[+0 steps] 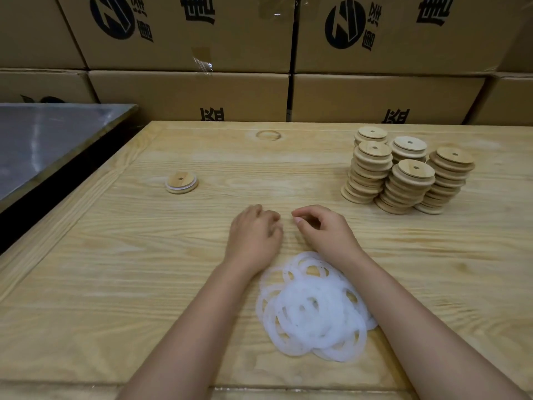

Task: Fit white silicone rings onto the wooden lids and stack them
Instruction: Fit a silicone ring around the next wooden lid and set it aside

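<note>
Our left hand (253, 235) and right hand (326, 229) rest side by side on the pale wooden table (115, 255), fingers loosely curled, holding nothing. The rings (311, 310) lie heaped near us, between our forearms. Bare lids (403, 171) stand stacked at the far right; one ringed lid (181, 182) sits alone at the far left. Printed boxes (187, 90) wall the far side, and a metal top (43, 134) adjoins on the left.
</note>
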